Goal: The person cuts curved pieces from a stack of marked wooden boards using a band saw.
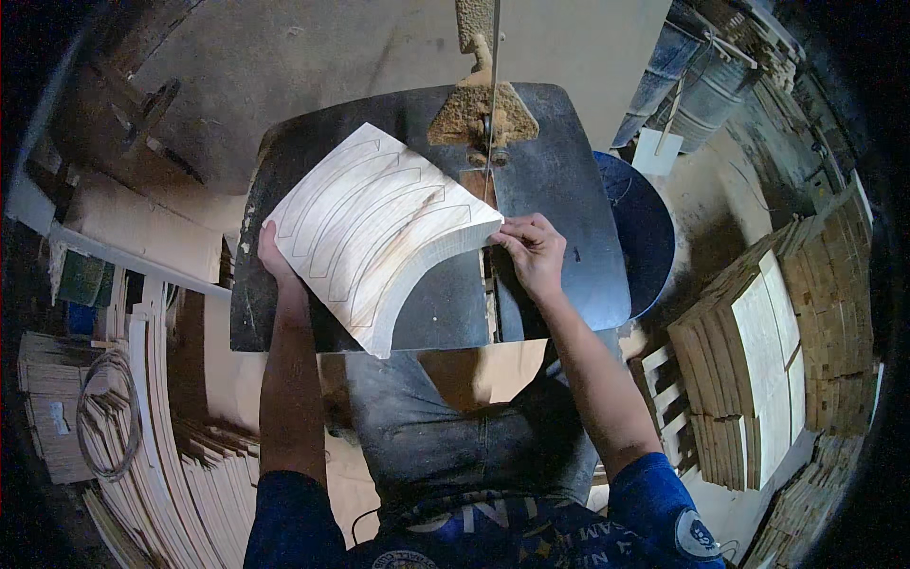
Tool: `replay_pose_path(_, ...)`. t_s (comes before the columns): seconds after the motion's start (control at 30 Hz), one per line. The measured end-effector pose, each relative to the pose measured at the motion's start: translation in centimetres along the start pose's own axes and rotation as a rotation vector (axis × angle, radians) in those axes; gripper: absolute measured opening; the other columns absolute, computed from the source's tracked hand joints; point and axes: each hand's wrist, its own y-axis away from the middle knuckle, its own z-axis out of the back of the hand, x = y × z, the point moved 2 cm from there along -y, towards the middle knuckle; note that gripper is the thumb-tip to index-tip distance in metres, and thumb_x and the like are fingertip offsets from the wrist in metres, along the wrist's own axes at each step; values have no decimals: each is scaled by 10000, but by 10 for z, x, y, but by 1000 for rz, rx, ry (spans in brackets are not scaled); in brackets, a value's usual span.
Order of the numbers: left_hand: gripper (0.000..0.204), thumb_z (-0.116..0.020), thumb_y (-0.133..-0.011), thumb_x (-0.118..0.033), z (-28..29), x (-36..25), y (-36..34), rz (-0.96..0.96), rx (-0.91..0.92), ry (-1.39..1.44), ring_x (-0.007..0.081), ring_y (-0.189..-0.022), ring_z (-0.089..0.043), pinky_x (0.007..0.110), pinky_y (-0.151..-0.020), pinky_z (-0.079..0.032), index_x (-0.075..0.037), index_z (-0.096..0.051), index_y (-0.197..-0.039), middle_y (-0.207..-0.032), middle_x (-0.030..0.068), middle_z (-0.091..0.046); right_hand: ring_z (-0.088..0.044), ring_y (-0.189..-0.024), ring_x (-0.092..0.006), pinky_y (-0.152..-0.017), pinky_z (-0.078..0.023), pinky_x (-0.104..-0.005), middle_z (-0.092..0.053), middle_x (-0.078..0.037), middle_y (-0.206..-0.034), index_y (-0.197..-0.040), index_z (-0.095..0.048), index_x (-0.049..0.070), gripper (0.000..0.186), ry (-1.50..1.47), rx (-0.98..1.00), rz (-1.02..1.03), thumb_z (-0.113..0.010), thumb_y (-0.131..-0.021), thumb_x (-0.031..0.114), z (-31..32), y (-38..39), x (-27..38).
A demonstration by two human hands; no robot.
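A thick pale wooden block (370,209) with a concave curved near edge lies on the dark bandsaw table (436,308). Several curved outlines are drawn on its top face. My left hand (277,254) grips the block's left edge, its fingers partly hidden beneath and behind it. At the block's right corner, the fingers of my right hand (533,248) pinch the wood. Just beyond that corner, the thin upright bandsaw blade (491,114) runs down to the table; whether it touches the wood I cannot tell. A sawdust-covered blade guide (460,116) sits around the blade.
Stacked cut boards (730,379) stand on the right. A blue drum (640,232) is beside the table's right edge, with grey barrels (706,95) farther back. Long wooden strips (156,417) and a coiled cable (109,414) are at the left.
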Motion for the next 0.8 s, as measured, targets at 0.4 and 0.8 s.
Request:
replay_pose_path(0.4,637,-390,-932,-373,-23,-7,28,202,75,107,397,-1217,-544,455,-1076,-399,103,-478,-1346,-1329,250,-551,-688,-777,-199,-690,-543,-290,-717,-125,-883,-871,-753,3,131,-28,-19,-76,-794,-747,15,1,1,-1)
replay_pose_path(0.8,774,-370,-910,-502,-58,-28,75,287,91,-19,405,-1302,-467,486,-1097,-381,60,-376,-1442,-1442,242,-447,-680,-767,-218,-672,-542,-309,-701,-111,-851,-882,-779,66,168,-47,58,-18,-806,-718,45,8,10,5)
